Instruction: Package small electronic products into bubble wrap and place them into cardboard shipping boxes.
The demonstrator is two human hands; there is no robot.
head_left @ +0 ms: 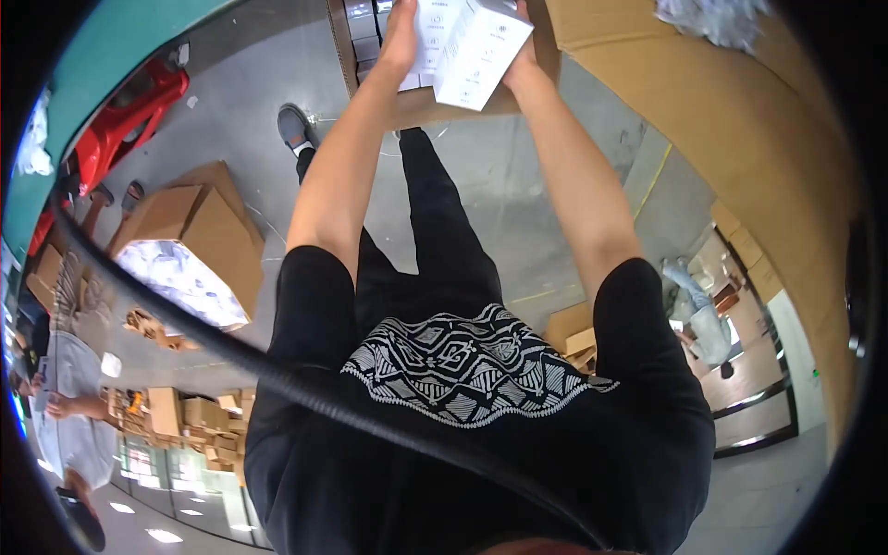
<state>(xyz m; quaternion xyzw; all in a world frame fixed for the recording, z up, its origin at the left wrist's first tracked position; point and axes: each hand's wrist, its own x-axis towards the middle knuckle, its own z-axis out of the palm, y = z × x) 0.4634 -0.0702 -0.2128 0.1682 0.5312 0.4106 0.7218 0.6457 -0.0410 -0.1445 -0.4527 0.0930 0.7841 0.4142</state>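
Nearest the lens, a black, ribbed, flexible cable [277, 372] crosses a black fabric shirt [370, 499] with a white band of diamonds and zigzags. Beyond it, the left hand [398, 44] and right hand [524, 67], both bare, touch opposite sides of the smooth white cardboard packaging with small printed icons [483, 57]; 2 flat panels show, though whether of 1 box or 2 cannot be told. Finger state cannot be told: the packaging and upper picture edge hide most fingers. The packaging is above an open brown cardboard carton [342, 46] containing small, white, rectangular boxes [366, 48]. To the right stands large, creased brown cardboard [712, 116]; to the left, an open brown carton [227, 236] contains crinkled, translucent plastic wrapping [180, 277]. Farther left lies a glossy red, curved object [125, 125] on smooth grey flooring [231, 120]. Stacked brown cartons [205, 416] appear in the background.
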